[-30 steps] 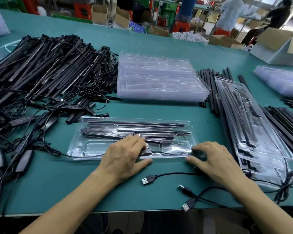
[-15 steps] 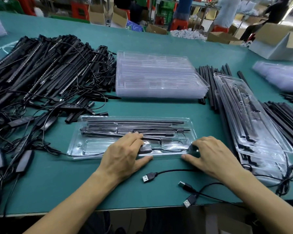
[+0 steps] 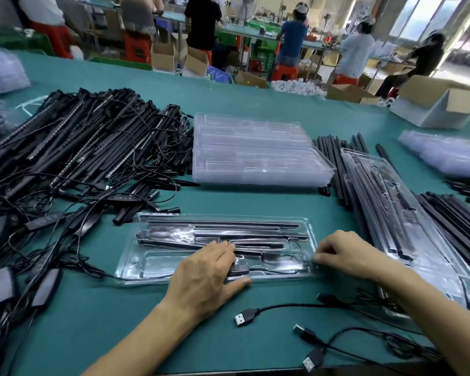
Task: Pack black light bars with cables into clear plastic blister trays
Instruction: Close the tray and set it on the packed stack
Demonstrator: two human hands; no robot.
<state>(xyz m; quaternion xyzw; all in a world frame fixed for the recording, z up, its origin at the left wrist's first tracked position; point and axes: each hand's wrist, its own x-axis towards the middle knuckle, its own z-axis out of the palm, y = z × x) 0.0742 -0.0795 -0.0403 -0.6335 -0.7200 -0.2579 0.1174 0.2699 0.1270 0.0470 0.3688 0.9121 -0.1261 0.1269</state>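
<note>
Head view: tray (image 3: pixel 152 264) beneath left fingers (image 3: pixel 224 246)

- I see a green worktop (image 3: pixel 136 316) running from the near edge to the far one.
- Left side: a heap of black light bars (image 3: pixel 73 147) with tangled cables.
- Middle, towards the far edge: a stack of empty trays (image 3: pixel 255 156).
- Near edge, middle: one blister tray (image 3: pixel 158 264) with bars in it.
- Near edge: loose USB plugs (image 3: pixel 243 317).
- Right side: filled trays (image 3: pixel 407 213) lying over more bars.
- Far right corner: a cardboard box (image 3: pixel 440 107).
</note>
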